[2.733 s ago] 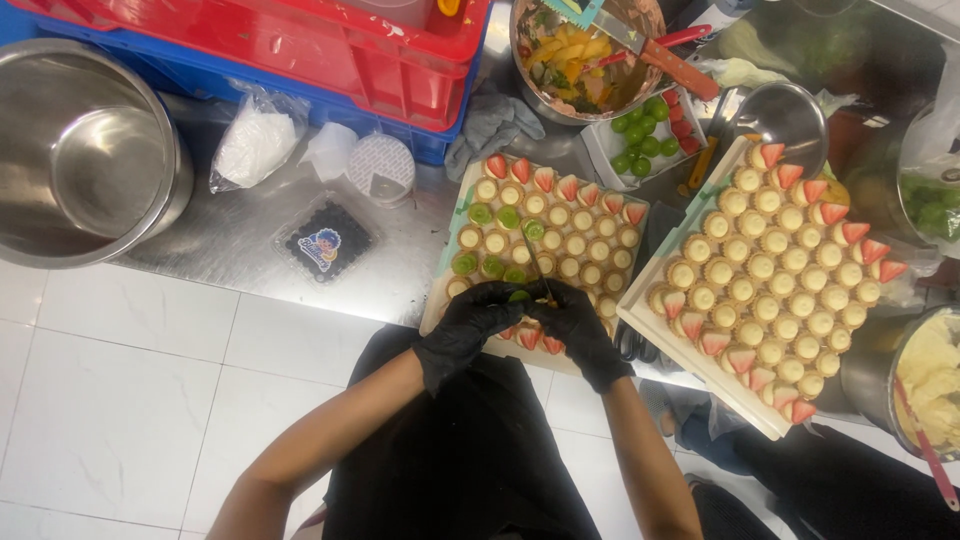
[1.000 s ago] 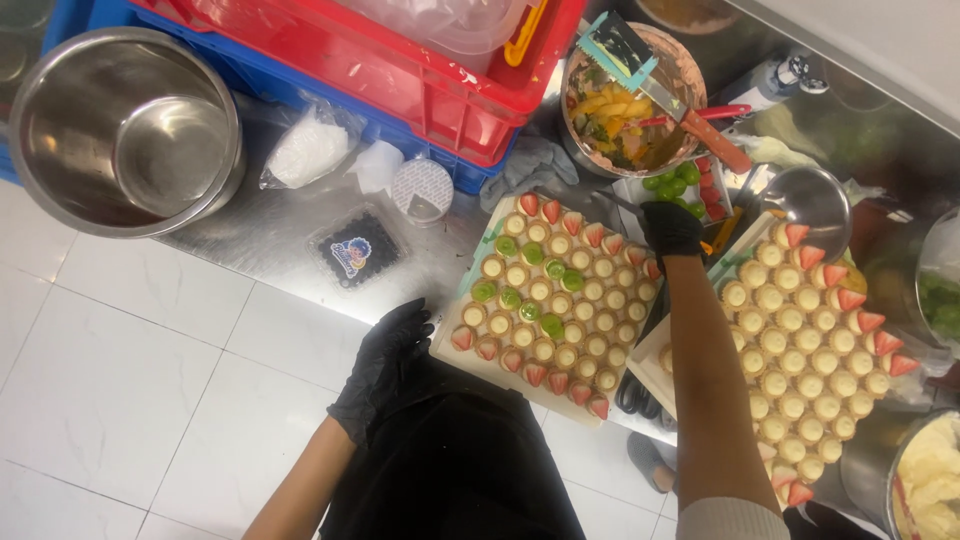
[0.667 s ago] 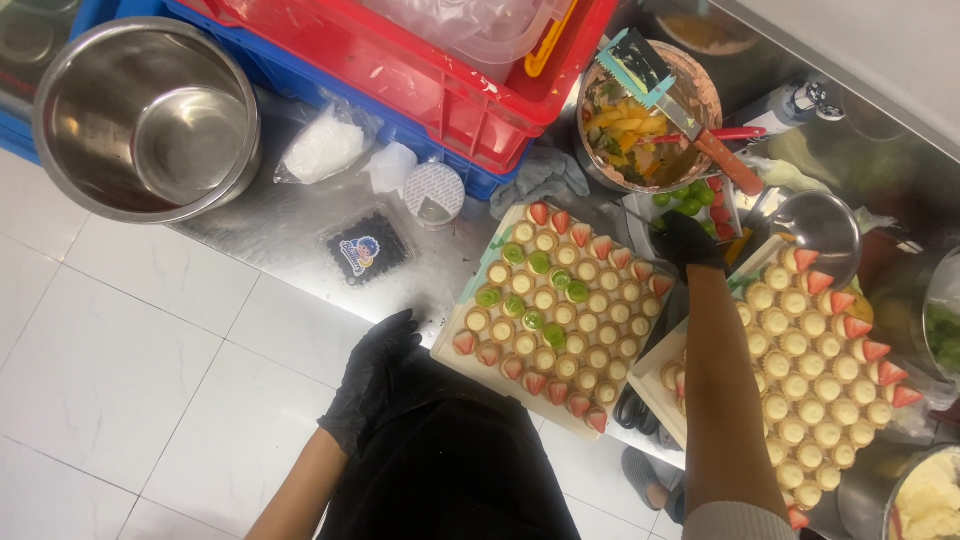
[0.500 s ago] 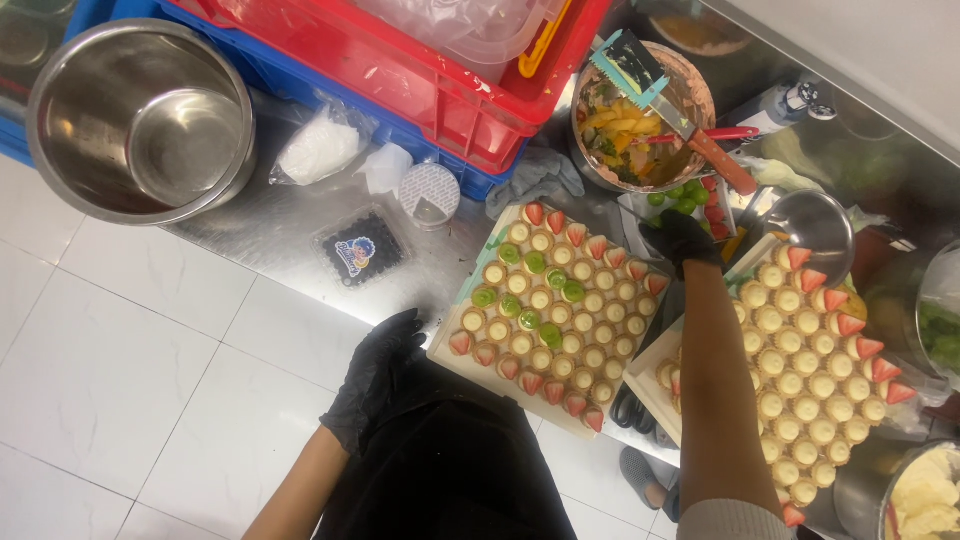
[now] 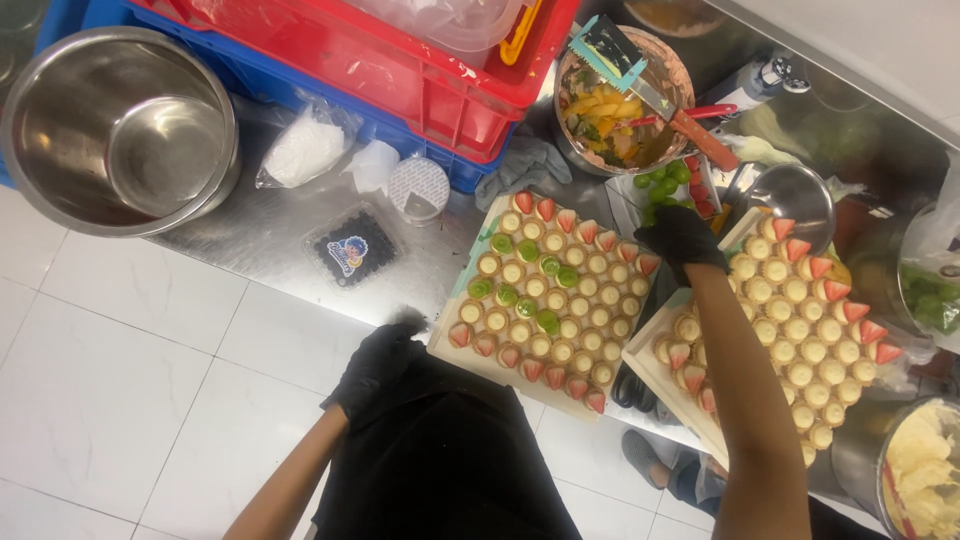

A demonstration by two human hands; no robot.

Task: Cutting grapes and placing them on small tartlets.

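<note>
steel table [image 5: 250,235] runs across the frame. red crate [image 5: 400,60] on blue crate [image 5: 300,95] at top, big steel bowl [image 5: 115,120] upper left. two trays of small tarts: centre tray [image 5: 545,300], right tray [image 5: 790,320] with strawberry pieces. right hand [image 5: 682,238], black glove, centre right at the container of green fruit pieces [image 5: 665,185], fingers curled down together, contents cannot tell. left hand [image 5: 378,365], black glove, lower centre at the table edge, fingers loosely curled, empty. blueberry punnet [image 5: 352,250] left of centre.
</note>
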